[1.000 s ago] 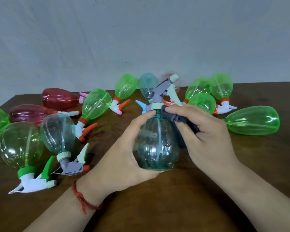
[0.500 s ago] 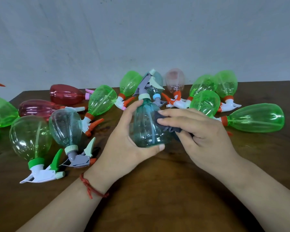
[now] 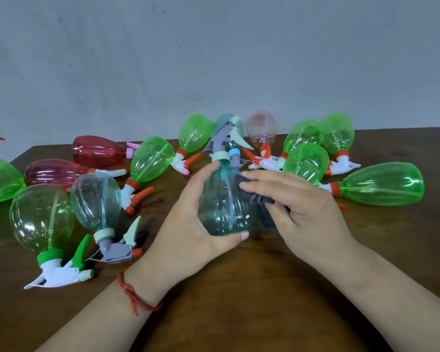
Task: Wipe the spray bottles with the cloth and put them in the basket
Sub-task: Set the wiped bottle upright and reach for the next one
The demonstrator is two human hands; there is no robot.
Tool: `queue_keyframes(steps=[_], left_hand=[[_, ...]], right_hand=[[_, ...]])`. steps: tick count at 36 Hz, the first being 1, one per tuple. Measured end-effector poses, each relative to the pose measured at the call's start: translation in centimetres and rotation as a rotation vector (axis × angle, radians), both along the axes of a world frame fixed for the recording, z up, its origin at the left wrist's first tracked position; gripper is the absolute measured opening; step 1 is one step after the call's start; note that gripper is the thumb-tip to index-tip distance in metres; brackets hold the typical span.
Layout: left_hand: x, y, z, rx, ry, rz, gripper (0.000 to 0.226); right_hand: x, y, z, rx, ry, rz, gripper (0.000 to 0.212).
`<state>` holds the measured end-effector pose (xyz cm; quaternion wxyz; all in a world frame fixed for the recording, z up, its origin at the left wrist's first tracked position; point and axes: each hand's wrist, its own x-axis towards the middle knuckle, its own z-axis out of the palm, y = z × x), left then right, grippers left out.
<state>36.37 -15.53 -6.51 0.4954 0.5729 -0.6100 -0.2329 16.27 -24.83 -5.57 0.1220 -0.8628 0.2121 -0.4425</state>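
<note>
Head view: left hand (image 3: 188, 232) grips the bottle (image 3: 224, 207), neck up and away; right hand (image 3: 308, 214) holds cloth (image 3: 259, 199) against it.

Single head-worn view: the table (image 3: 239, 301) is viewed closely from above its near edge, facing forward-down; wall (image 3: 214, 59) framed beyond its far edge.

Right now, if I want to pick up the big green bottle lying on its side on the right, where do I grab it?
Probably its fat middle, coming from above. The green bottle lies on its side, with its orange collar pointing left, and nothing covers its body.
</note>
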Motion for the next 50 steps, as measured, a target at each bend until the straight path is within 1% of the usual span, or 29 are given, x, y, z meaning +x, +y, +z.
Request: queue_keyframes(steps=[3, 9, 11, 16, 20, 24, 31, 35, 38, 40, 46, 50], left_hand=[[-0.6, 0.1, -0.4, 0.015, -0.014, -0.063, 0.112], [-0.9, 0.7, -0.1, 0.017, 0.019, -0.183, 0.114], [-0.7, 0.7, 0.0, 0.025, 0.022, -0.205, 0.115], [-0.3, 0.3, 0.0, 0.039, -0.117, -0.2, 0.116], [-0.3, 0.2, -0.4, 0.011, -0.157, -0.147, 0.114], [-0.6, 0.3, -0.6, 0.001, -0.104, -0.101, 0.112], [0.3, -0.1, -0.2, -0.015, 0.014, 0.039, 0.106], [0.9, -0.3, -0.1, -0.041, 0.063, 0.095, 0.105], [1.2, -0.6, 0.1, -0.063, 0.131, 0.121, 0.104], [1.3, -0.7, 0.1, -0.058, 0.168, 0.123, 0.104], [1.3, -0.7, -0.1, -0.023, 0.168, 0.102, 0.107], [1.1, -0.4, -0.3, -0.007, 0.059, 0.07, 0.107]], right_hand=[[0.1, -0.5, -0.2, 0.126, -0.065, -0.042, 0.048], [0.5, -0.6, -0.1, 0.358, -0.215, 0.008, 0.04], [0.6, -0.6, 0.0, 0.377, -0.223, 0.013, 0.04], [0.4, -0.8, -0.4, 0.417, -0.201, 0.051, 0.041], [0.5, -0.7, -0.7, 0.364, -0.165, 0.05, 0.042], [0.4, -0.7, -0.6, 0.297, -0.161, 0.064, 0.042], [0.3, 0.1, -0.4, 0.178, -0.088, 0.125, 0.051], [0.2, 0.4, -0.4, 0.148, -0.042, 0.179, 0.049], [0.2, 0.6, -0.3, 0.128, -0.022, 0.198, 0.042], [0.3, 0.7, -0.4, 0.123, -0.023, 0.195, 0.04], [0.5, 0.6, -0.9, 0.113, -0.071, 0.146, 0.045], [0.5, 0.5, -0.8, 0.158, -0.09, 0.096, 0.052]])
